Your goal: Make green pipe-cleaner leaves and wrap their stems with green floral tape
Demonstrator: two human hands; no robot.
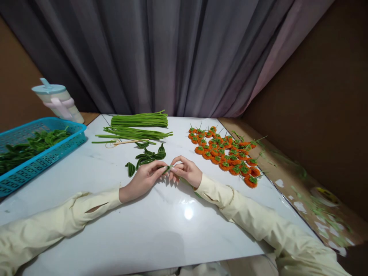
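Observation:
Over the middle of the table, my left hand [143, 181] and my right hand [187, 171] meet, fingertips almost touching. Both pinch a small dark green pipe-cleaner leaf [169, 167], mostly covered by the fingers. Just beyond my left hand lies a loose group of dark green fuzzy leaves [149, 156], with a single leaf [130, 169] apart at their left. A bit of green also shows under my right wrist, too hidden to name. To the right of my right hand are many orange fuzzy flowers [224, 166] with green centres and thin stems.
Two bundles of green pipe cleaners [139, 121] lie at the back of the white table [115, 234]. A blue basket [77, 136] of green leaves stands left, a lidded tumbler [61, 101] behind it. At right are a tape roll [324, 196] and scraps. A grey curtain [161, 57] hangs behind.

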